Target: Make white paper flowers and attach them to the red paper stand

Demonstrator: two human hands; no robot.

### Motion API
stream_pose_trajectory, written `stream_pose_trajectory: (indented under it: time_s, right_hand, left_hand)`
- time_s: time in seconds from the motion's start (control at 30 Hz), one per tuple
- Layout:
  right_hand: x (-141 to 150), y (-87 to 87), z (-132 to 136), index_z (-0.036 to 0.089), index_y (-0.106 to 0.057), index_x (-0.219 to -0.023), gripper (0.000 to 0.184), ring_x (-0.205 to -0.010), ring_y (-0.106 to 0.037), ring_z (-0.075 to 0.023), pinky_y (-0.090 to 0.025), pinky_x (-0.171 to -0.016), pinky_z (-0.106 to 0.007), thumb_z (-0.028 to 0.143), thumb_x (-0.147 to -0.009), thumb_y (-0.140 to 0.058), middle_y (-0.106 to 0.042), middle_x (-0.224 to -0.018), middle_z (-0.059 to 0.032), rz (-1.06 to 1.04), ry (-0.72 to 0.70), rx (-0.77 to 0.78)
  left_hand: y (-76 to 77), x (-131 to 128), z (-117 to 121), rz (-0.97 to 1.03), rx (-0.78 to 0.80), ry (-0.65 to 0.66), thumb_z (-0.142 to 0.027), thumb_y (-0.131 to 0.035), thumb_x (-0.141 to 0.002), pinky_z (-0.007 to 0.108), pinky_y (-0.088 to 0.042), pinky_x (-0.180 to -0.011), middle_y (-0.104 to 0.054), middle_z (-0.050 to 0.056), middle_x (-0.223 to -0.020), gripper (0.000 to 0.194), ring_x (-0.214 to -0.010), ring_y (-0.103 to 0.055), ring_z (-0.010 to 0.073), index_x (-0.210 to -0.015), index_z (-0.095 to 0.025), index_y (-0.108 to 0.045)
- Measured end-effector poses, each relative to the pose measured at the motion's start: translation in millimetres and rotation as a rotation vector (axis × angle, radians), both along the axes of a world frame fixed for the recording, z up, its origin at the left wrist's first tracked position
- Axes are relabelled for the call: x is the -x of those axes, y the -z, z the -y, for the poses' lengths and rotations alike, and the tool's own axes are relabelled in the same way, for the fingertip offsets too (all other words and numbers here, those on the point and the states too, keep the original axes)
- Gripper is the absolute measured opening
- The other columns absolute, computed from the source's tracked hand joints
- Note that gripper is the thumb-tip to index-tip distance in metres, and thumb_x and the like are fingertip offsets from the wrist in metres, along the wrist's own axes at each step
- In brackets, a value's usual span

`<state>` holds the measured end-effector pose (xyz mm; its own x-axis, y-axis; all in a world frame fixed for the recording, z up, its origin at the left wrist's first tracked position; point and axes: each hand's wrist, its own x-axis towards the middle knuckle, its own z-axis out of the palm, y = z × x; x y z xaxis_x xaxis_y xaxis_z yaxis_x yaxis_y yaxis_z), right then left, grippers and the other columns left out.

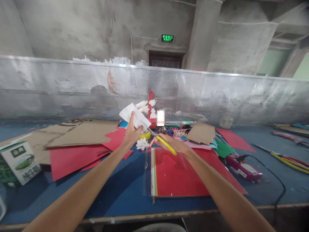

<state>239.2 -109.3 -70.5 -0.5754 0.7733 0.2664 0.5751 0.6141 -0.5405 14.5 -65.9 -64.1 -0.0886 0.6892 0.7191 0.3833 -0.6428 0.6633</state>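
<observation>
My left hand [132,131] pinches a sheet of white paper [131,116] and holds it up over the middle of the table. My right hand [172,143] is closed round the yellow handles of a pair of scissors [166,145]. Their blades point up and left to the paper's lower right edge; whether they are cutting into it I cannot tell. Just below the paper lie a white paper flower [143,144] and a yellow roll of tape [145,135], partly hidden. Behind the paper stands a red hooked piece [151,104] with white flowers beside it.
A pack of coloured paper [181,174], red on top, lies in front of me. Cardboard [82,133] and red sheets [72,161] spread leftward, near a milk carton [21,164]. To the right are a magenta corded device [243,169] and yellow-handled scissors [285,158]. A perforated metal screen [193,93] stands behind.
</observation>
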Motion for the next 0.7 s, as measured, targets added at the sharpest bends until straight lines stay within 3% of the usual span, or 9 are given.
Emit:
stream_pose_trajectory:
  time_s: [0.4,0.7]
  right_hand:
    - [7,-7.9,11,0.017,-0.055,-0.098,0.042,-0.071,-0.053,-0.0138,-0.041,-0.065,-0.026,0.058,-0.090,-0.051,-0.059,-0.085,-0.0024,-0.077,0.017,0.028]
    - [10,-13.5,21,0.020,-0.045,-0.089,0.043,-0.064,-0.047,-0.0120,-0.038,-0.058,-0.024,0.063,-0.092,-0.042,-0.049,-0.075,0.0015,-0.095,0.022,0.035]
  left_hand:
    - [-0.7,2,2,0.028,0.014,0.002,-0.022,-0.060,-0.079,0.042,-0.038,-0.113,-0.041,0.004,-0.152,0.082,-0.133,-0.046,0.0265,-0.153,-0.027,-0.026]
    - [1.9,-3,0,0.014,-0.014,0.072,-0.019,-0.065,-0.078,0.042,-0.026,-0.120,-0.035,0.005,-0.155,0.084,-0.142,-0.034,0.0275,-0.152,-0.025,-0.027]
